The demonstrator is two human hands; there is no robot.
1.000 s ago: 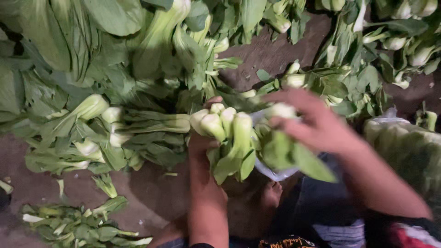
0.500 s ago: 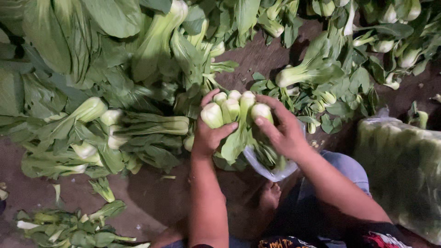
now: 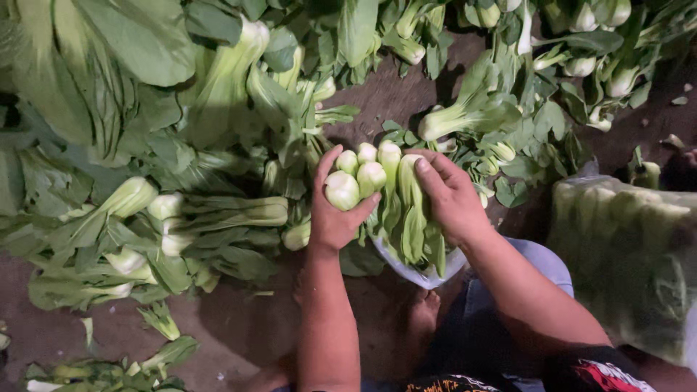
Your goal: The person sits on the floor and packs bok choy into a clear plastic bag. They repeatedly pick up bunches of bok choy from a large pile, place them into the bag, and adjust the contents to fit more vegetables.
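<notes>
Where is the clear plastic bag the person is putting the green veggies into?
In the head view, the clear plastic bag sits just right of center, under the bunch of bok choy that the left hand and right hand hold.

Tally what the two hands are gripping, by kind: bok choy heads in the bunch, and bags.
Bok choy heads showing pale bases, gripped between left hand and right hand: 5
Clear plastic bag below the bunch: 1
Total: 6

Your left hand (image 3: 335, 210) cupped, fingers curled upward, your right hand (image 3: 451, 194) palm down, fingers spread forward, both forearms bare, reaching away from you
</notes>
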